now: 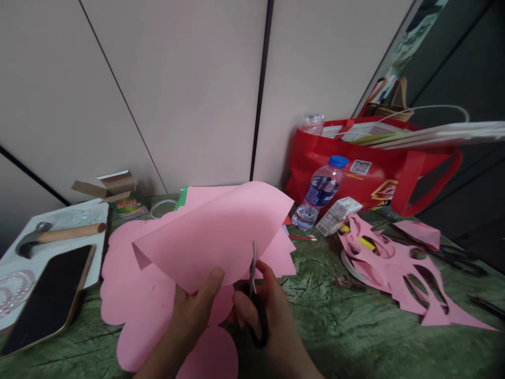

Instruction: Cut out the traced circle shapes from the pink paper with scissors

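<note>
A curled sheet of pink paper [213,226] is raised over the table, its lower edge pinched by my left hand [195,308] with the thumb on top. My right hand [272,310] grips black-handled scissors [258,316], fingers through the loops. The scissor blades point upward at the sheet's right lower edge; whether they are cutting through it cannot be made out. Under the sheet lie several scalloped pink paper cut-outs [126,284]. More pink sheets [276,255] with pointed corners stick out behind it on the right.
At left are a phone [49,297], a hammer [67,233] and an opened small box [126,202]. Along the right stand a water bottle [321,189], a small white box [338,215] and a red bag [355,168]. Pink paper scraps [398,268] lie on the green table [315,321].
</note>
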Demonstrator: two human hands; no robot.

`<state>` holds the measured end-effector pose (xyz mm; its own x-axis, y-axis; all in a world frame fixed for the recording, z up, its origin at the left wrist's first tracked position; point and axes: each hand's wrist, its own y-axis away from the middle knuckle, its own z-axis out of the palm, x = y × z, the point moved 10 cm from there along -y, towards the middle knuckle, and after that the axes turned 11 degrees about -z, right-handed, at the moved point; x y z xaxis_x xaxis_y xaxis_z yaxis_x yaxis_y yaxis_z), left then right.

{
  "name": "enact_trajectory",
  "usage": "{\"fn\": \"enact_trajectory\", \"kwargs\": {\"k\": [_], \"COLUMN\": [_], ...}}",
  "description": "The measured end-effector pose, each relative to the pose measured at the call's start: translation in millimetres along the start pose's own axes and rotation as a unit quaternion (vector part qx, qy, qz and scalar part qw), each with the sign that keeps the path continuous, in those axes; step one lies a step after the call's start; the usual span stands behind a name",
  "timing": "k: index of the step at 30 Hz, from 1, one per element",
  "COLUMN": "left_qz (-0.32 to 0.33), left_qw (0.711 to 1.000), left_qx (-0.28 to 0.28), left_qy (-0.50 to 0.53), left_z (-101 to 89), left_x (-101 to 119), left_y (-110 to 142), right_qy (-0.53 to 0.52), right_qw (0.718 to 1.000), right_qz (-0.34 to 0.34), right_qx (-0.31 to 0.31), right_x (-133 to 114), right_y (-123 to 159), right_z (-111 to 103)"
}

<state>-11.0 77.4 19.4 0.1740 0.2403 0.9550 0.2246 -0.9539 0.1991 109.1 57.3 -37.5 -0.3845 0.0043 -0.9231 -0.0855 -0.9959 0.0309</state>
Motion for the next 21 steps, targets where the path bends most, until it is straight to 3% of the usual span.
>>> {"fn": "enact_trajectory", "kwargs": {"k": [5,10,21], "left_qz": [-0.09,-0.067,-0.068], "left_qw": [0.994,0.996,0.995], "left_qx": [0.053,0.056,0.051], "left_qy": [-0.027,-0.025,-0.056], "left_z": [-5.3,-2.6,-2.8], "left_x": [-15.1,-6.6,-9.6], "left_y": [4.1,2.7,0.3], "right_qy": [-0.012,-0.023,-0.024], "right_qw": [0.999,0.998,0.999], "right_qz": [0.028,0.055,-0.033], "right_qx": [0.008,0.011,-0.034], "right_x": [5.8,6.4,-15.1], "right_y": [2.7,3.9,-2.6], "right_z": [1.5,2.2,0.9]}}
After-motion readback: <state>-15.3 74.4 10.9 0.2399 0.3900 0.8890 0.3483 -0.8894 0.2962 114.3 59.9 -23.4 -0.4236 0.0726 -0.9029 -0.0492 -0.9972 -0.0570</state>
